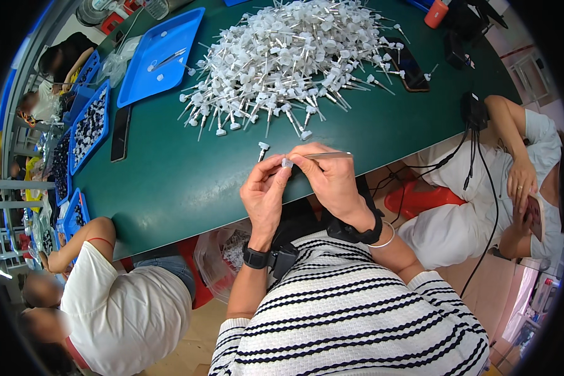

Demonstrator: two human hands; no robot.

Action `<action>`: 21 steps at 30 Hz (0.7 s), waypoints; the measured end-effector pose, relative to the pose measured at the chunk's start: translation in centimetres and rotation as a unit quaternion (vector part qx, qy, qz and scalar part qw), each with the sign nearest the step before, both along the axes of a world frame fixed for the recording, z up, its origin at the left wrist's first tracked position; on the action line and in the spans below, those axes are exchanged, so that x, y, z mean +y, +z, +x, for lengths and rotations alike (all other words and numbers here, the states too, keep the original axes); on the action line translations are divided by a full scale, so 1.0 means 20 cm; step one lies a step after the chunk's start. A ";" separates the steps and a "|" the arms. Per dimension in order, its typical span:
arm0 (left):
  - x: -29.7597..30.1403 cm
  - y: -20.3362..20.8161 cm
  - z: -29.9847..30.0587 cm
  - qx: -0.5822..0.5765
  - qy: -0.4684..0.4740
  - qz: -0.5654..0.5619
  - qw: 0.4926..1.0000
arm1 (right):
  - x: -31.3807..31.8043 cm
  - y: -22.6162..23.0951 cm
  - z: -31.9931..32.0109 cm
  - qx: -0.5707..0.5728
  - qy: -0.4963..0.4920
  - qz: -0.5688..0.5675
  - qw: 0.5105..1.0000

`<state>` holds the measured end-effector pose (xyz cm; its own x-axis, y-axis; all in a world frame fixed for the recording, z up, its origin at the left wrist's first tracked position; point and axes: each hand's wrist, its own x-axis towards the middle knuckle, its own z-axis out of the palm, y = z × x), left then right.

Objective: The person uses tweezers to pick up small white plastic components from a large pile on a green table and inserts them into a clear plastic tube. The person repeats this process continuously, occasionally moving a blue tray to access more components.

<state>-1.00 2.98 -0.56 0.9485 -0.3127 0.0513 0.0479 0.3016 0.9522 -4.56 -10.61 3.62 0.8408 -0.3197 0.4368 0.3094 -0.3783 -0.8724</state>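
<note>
Between left grip and right grip sits a white piece.

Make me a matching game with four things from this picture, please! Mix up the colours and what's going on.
Things:
1. Right hand
2. Big tray
3. Table
4. Pile of small parts

Matches:
A. Green
B. Mostly white
C. Holding a thin metal tool
D. Blue

Right pairs: 1-C, 2-D, 3-A, 4-B.
</note>
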 end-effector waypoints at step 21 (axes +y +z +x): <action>0.02 0.05 0.01 0.035 -0.026 -0.040 0.998 | 0.02 -0.04 -0.03 -0.026 0.024 0.150 0.988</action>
